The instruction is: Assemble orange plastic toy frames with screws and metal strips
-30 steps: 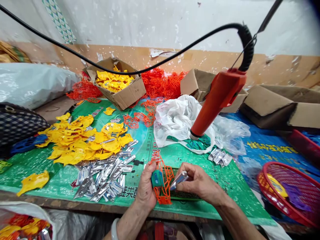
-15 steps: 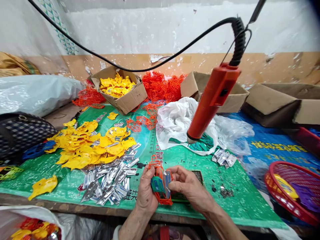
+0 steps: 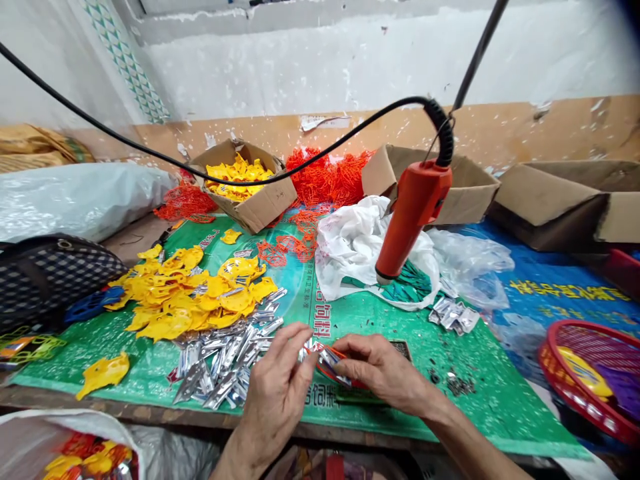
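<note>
My right hand pinches an orange plastic frame with a shiny silver metal piece in it, low over the table's front. My left hand is at the frame's left end, thumb and fingertips closing around it; its fingers partly hide what they grip. Just left of my left hand lies a heap of silver metal pieces, with a pile of yellow plastic parts behind it. Under my right hand, a small dark tray is mostly covered.
A red electric screwdriver hangs tip down from a black cable. Behind are a box of yellow parts, orange frames and a white bag with green parts. A red basket stands right; small screws lie nearer.
The frame has tipped from upright to lying flatter between my hands. My left hand has shifted its grip to the frame's end, and the green piece no longer shows. My view has shifted slightly.
</note>
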A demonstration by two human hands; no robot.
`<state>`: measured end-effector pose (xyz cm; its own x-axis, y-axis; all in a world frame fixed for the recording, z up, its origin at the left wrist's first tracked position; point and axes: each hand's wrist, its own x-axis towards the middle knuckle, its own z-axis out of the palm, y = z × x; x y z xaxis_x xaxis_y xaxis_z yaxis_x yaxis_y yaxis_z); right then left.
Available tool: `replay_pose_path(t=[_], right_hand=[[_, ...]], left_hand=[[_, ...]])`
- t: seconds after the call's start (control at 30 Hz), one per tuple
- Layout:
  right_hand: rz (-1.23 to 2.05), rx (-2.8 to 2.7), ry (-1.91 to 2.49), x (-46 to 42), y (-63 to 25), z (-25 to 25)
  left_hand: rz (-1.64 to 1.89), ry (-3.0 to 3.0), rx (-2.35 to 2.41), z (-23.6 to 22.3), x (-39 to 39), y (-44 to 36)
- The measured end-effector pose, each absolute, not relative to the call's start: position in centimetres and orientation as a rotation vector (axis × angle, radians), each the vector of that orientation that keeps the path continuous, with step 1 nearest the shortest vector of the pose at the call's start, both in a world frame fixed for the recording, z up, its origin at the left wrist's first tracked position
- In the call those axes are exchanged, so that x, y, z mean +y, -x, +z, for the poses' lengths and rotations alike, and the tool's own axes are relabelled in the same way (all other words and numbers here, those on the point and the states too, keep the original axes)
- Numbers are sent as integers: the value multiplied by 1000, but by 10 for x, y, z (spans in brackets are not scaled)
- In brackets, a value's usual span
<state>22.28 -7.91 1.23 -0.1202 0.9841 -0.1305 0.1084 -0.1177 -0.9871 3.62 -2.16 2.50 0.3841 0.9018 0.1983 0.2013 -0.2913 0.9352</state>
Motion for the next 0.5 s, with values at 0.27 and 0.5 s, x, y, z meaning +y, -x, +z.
replay_pose_path(t=[0.27,0.5], right_hand=[[788,-1809,1381,-78,-222,12],[-50,-1703,1394,-90,-216,-5]], left_hand=[[436,-1958,778,19,-13,-39],[688,-1593,900,7,-21,-43]])
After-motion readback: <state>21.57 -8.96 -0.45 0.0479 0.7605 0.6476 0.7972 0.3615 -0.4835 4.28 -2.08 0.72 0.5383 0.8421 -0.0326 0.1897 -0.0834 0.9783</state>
